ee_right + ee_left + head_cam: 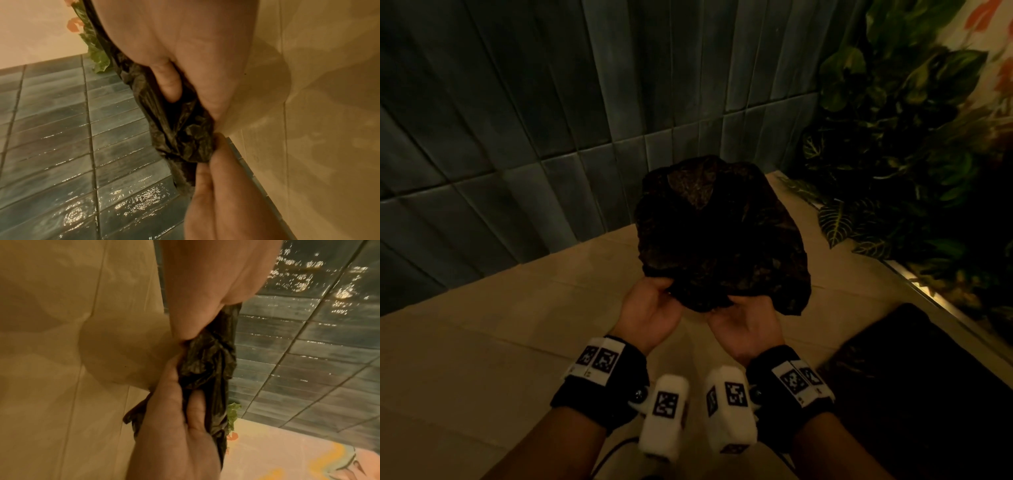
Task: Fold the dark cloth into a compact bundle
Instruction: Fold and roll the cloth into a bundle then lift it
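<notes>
No legible text, labels, brands or numbers. Only markings: black-and-white square code tags (599, 359) on the wrist bands (619, 383) and on the white camera housings (666, 414) just beside them; coded patterns, not readable characters.

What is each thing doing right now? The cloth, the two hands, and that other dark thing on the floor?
dark cloth: crumpled, not yet a compact bundle, held up off the floor by its near edge.
left hand: palm up, pinching the cloth's edge.
right hand: palm up, thumb and fingers pinching the cloth's edge.
dark mat: lying flat on the floor, untouched.
leafy plants: standing by the wall, apart from the cloth.
</notes>
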### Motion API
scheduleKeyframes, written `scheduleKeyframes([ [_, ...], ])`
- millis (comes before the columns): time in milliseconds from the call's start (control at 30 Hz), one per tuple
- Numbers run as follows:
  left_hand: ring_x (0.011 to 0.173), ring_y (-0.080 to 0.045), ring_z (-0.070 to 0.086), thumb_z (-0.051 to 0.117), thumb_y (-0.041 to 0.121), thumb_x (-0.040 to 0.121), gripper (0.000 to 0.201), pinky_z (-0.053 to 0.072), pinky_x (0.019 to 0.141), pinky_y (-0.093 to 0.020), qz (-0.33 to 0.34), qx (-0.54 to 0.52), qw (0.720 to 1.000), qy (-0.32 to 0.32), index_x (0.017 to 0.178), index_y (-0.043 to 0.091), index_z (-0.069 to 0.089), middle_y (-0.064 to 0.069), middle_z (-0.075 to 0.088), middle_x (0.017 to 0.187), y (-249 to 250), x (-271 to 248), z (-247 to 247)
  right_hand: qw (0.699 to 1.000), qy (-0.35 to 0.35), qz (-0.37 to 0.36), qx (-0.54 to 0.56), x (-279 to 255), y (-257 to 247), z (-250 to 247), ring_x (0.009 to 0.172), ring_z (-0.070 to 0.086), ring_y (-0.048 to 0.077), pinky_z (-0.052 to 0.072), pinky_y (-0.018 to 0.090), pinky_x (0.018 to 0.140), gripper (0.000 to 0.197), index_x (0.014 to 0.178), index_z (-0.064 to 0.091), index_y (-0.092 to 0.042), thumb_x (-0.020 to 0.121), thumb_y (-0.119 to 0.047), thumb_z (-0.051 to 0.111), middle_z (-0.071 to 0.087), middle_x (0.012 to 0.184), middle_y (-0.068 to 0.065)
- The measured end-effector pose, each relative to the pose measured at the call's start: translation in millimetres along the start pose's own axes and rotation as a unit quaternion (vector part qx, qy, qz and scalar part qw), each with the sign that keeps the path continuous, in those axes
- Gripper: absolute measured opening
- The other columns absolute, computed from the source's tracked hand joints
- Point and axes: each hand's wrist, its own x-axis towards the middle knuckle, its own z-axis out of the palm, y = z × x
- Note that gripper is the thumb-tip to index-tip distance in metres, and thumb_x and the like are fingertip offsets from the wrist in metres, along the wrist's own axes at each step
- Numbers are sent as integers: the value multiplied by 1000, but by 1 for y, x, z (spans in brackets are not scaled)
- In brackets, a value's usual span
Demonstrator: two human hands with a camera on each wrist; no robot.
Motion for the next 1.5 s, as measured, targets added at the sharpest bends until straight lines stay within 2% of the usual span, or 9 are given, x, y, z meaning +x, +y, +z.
scheduleKeyframes([
  [100,75,-3,65,29,-4,97,34,48,78,-20,-32,-18,999,-5,117,-7,56,-26,59,110,0,6,2,999,21,24,-43,3,-1,2,90,67,30,58,40,76,33,102,68,-6,83,5,44,74,95,15],
  [200,73,-15,55,38,-5,86,28,43,70,-25,-42,32,998,24,87,15,58,-4,54,83,-3,14,-9,972,154,55,-170,7,2,-5,88,62,27,53,35,70,27,114,62,-5,91,-7,48,67,102,14],
  [333,81,-13,56,43,3,93,29,44,66,-26,-6,123,990,68,104,23,61,4,64,91,-6,15,-21,980,172,44,-87,0,0,-13,63,59,14,51,22,49,22,111,61,2,91,-3,53,65,79,9],
  [467,95,-23,63,40,-5,94,34,58,68,-28,27,83,995,56,114,11,62,-11,65,114,-6,17,-19,997,63,38,-4,-12,-4,-1,106,59,36,60,40,78,18,87,66,-3,85,0,48,59,111,20],
  [567,91,-20,64,39,-8,93,33,58,68,-25,37,86,995,25,109,9,62,-12,64,113,-2,18,-13,996,40,31,-80,-10,-5,15,113,58,29,56,35,82,29,114,64,-12,87,-24,62,62,122,12],
  [733,102,-24,63,46,-12,85,46,58,77,-30,71,145,986,37,127,5,55,-8,65,118,1,10,-12,991,100,-46,-76,13,-5,20,110,63,27,60,33,77,41,126,57,-12,88,-26,63,64,125,12],
  [833,96,-20,59,61,13,80,53,51,70,-32,86,141,980,115,132,11,50,2,63,106,2,-1,-22,989,117,-56,-67,17,-4,14,105,63,27,61,31,69,39,128,54,-6,90,-13,59,62,125,15],
  [967,98,-15,61,63,35,87,34,50,74,-27,68,126,988,55,118,22,65,5,68,113,0,-9,-8,991,106,-23,-83,19,2,7,103,62,28,56,35,71,38,132,51,-7,93,-10,53,60,129,16],
  [1500,89,-15,70,47,-6,91,26,59,76,-22,13,62,998,-19,111,2,62,-6,73,97,31,19,6,997,46,-53,5,23,-8,16,116,55,32,51,42,96,44,122,54,-1,88,16,33,58,124,16],
])
